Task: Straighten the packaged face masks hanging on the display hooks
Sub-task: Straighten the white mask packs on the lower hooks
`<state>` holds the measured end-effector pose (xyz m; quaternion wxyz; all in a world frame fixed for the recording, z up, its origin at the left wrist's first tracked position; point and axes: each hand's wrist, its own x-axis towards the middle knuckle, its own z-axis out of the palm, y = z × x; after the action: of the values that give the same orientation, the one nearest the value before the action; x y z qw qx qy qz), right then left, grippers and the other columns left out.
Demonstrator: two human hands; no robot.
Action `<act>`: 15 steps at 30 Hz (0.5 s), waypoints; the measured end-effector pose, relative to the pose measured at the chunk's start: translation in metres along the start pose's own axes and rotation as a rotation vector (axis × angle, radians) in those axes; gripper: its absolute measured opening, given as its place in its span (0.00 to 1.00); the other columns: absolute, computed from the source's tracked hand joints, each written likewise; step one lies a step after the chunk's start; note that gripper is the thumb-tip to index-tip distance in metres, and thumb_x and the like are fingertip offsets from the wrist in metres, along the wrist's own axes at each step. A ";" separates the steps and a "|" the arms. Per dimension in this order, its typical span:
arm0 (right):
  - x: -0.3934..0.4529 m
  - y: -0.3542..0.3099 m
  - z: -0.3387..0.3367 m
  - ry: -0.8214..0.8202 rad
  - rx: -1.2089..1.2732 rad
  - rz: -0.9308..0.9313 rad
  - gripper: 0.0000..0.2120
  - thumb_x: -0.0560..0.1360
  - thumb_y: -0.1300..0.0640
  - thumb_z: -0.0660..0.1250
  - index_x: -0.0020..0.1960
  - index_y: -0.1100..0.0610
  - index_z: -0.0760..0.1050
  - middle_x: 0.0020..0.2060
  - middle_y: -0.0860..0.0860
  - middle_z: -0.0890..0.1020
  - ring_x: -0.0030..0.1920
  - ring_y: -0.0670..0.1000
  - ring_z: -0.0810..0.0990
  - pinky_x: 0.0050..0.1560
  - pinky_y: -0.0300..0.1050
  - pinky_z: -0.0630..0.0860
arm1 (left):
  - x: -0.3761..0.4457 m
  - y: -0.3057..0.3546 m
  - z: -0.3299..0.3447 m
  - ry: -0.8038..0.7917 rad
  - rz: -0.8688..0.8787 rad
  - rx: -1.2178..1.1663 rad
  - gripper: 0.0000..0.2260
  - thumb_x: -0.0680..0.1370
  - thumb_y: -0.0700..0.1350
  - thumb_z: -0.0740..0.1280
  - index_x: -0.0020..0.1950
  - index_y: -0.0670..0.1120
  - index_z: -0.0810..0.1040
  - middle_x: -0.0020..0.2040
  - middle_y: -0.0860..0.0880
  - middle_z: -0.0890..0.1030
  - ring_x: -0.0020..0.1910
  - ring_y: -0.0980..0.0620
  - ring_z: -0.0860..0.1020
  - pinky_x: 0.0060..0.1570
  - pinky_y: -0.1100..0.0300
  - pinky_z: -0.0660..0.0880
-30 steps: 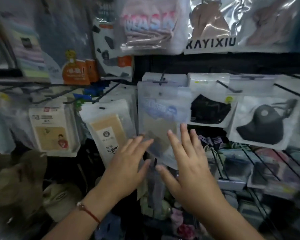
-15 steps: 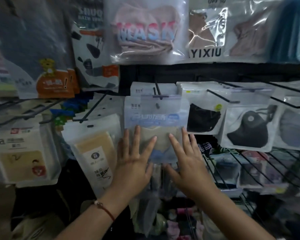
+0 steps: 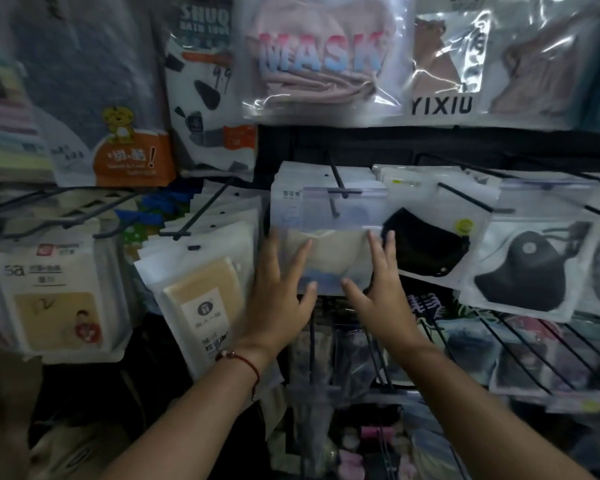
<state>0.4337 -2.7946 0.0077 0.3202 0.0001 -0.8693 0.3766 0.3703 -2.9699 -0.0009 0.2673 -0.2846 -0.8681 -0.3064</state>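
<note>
Nearest to us, our left hand (image 3: 280, 299) and our right hand (image 3: 378, 292) reach up with fingers straight and spread, laid flat against the lower part of a frosted mask packet (image 3: 336, 237); the thumbs point toward each other under its bottom edge, and nothing is pinched. A red cord bracelet (image 3: 243, 362) circles our left wrist. The packet hangs on a dark display hook (image 3: 338, 183) at the middle of the rack, and through its cloudy plastic we see a beige mask, blurred. More white packets sit behind it on the same hook. Just left hangs a tilted pouch (image 3: 201, 292) with a tan item inside, and further left a white packet (image 3: 63, 299) with a tan picture panel. To the right, a clear bag holding a black mask (image 3: 426, 244) hangs beside ours, then another bag with a dark valved mask (image 3: 523, 271). Beneath, a wire shelf (image 3: 534, 348) carries more bagged goods, too dim to tell. Farthest up, a large bag printed MASK (image 3: 321, 55) holds pink fabric, and a YIXIU bag (image 3: 465, 60) holds brownish fabric.
</note>
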 end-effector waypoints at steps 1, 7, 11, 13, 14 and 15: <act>0.001 -0.001 0.002 0.019 0.045 0.008 0.40 0.78 0.48 0.67 0.79 0.40 0.44 0.78 0.40 0.37 0.76 0.36 0.41 0.70 0.37 0.57 | 0.000 0.000 -0.001 0.011 -0.061 -0.077 0.31 0.80 0.53 0.66 0.79 0.62 0.53 0.81 0.53 0.38 0.80 0.53 0.40 0.74 0.59 0.43; 0.002 -0.001 0.016 0.116 -0.047 -0.023 0.43 0.76 0.49 0.69 0.79 0.42 0.43 0.80 0.48 0.45 0.78 0.44 0.44 0.75 0.46 0.54 | 0.000 -0.002 0.004 -0.011 -0.108 -0.192 0.32 0.81 0.54 0.64 0.77 0.68 0.48 0.81 0.55 0.41 0.80 0.52 0.46 0.76 0.56 0.54; 0.011 -0.001 0.011 0.088 -0.152 -0.049 0.43 0.75 0.48 0.70 0.79 0.40 0.44 0.79 0.53 0.45 0.78 0.55 0.51 0.71 0.47 0.61 | 0.011 0.000 0.010 0.017 -0.068 -0.132 0.34 0.81 0.54 0.65 0.78 0.67 0.46 0.80 0.50 0.44 0.80 0.47 0.51 0.74 0.53 0.59; 0.023 0.003 0.012 0.091 -0.215 -0.039 0.43 0.75 0.48 0.71 0.79 0.42 0.46 0.79 0.55 0.46 0.77 0.58 0.55 0.69 0.49 0.66 | 0.022 -0.003 0.016 0.006 -0.074 -0.139 0.34 0.81 0.53 0.65 0.79 0.66 0.47 0.80 0.48 0.45 0.79 0.45 0.53 0.74 0.51 0.61; 0.031 0.005 0.013 0.086 -0.245 -0.025 0.44 0.74 0.48 0.71 0.79 0.42 0.46 0.79 0.56 0.47 0.76 0.60 0.57 0.68 0.51 0.68 | 0.028 -0.005 0.019 -0.002 -0.081 -0.149 0.34 0.81 0.52 0.66 0.79 0.65 0.49 0.80 0.47 0.46 0.79 0.45 0.54 0.75 0.51 0.61; 0.038 0.007 0.014 0.077 -0.273 -0.006 0.44 0.74 0.48 0.71 0.79 0.43 0.46 0.79 0.57 0.48 0.75 0.61 0.58 0.67 0.53 0.70 | 0.034 -0.007 0.022 -0.010 -0.090 -0.160 0.33 0.81 0.51 0.66 0.79 0.64 0.50 0.80 0.47 0.46 0.79 0.45 0.54 0.75 0.51 0.61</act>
<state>0.3935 -2.7897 0.0169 0.3512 -0.0554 -0.8995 0.2539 0.3353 -2.9483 0.0037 0.2254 -0.2674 -0.8542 -0.3848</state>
